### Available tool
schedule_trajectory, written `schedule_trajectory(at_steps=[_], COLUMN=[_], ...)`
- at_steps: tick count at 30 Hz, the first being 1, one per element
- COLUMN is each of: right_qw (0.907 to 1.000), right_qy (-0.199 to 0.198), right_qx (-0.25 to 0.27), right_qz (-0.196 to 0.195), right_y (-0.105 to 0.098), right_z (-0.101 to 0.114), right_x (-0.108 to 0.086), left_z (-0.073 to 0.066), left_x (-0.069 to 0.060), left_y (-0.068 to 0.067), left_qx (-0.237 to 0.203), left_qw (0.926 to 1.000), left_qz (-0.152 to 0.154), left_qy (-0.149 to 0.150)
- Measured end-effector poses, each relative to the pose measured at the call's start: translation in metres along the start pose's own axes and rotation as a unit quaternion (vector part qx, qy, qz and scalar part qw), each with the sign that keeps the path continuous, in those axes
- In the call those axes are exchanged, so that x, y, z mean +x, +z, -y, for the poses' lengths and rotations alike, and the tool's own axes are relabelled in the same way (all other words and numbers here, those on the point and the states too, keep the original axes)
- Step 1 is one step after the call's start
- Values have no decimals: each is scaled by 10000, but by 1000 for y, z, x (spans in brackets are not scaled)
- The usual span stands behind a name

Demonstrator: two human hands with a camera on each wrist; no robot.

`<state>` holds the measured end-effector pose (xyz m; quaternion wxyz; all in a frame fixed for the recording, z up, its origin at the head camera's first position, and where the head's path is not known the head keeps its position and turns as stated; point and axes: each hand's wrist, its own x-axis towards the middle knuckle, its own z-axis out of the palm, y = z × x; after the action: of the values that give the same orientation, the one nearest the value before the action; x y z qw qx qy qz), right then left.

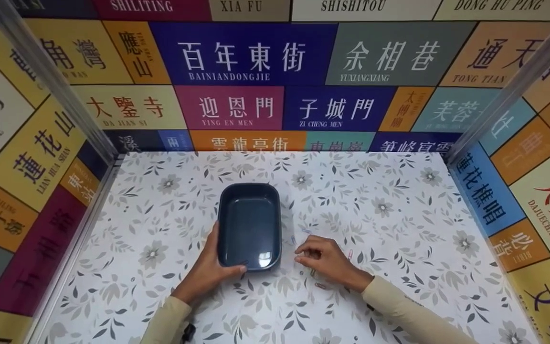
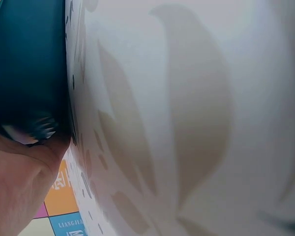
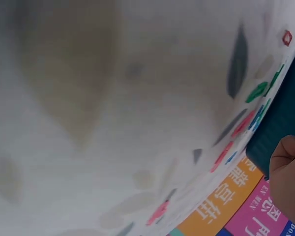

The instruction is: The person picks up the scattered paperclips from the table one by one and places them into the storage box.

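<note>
Coloured panels (image 1: 229, 109) with place names wall in a white, leaf-printed tabletop (image 1: 399, 229), the outermost ones cut off by the head view's edges. On the tabletop, left of its middle, sits a dark blue dish (image 1: 250, 224), its inside bare but for a bright reflection near the close end. The left hand (image 1: 210, 267) grips the dish's near left corner, thumb over the near rim; its other fingers are mostly hidden against the outer side. Just right of the dish, the right hand (image 1: 330, 260) has its fingers bent, thumb and forefinger close together; whether they pinch anything, I cannot tell. Small clips (image 3: 243, 123), pink, green, blue and red, lie around it, faint from above and blurred in the right wrist view.
</note>
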<state>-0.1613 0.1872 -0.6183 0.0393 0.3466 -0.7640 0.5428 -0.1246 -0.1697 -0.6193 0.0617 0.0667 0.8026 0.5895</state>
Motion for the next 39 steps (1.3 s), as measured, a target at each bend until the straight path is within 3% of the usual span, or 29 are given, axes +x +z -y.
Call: schedule_trajectory(at_steps=[11, 17, 21, 29, 39], right_qw=[9972, 9967, 9938, 9908, 9813], right_qy=[728, 589, 585, 286, 602], right_qx=[-148, -563, -891, -1139, -1286], right_qz=[-30, 62, 322, 674, 1302], right_y=[-19, -30, -36, -41, -43], right_z=[-7, -17, -22, -32, -35], right_x=[-6, -7, -9, -7, -3], left_z=[1, -1, -3, -3, -2], left_x=[0, -1, -3, -1, -2], left_y=[0, 0, -1, 0, 0], left_qx=[4, 164, 294, 242, 153], left_qw=[10000, 9998, 9993, 9996, 9996], left_qz=[33, 46, 50, 7, 1], left_qy=[80, -90, -232, -145, -226])
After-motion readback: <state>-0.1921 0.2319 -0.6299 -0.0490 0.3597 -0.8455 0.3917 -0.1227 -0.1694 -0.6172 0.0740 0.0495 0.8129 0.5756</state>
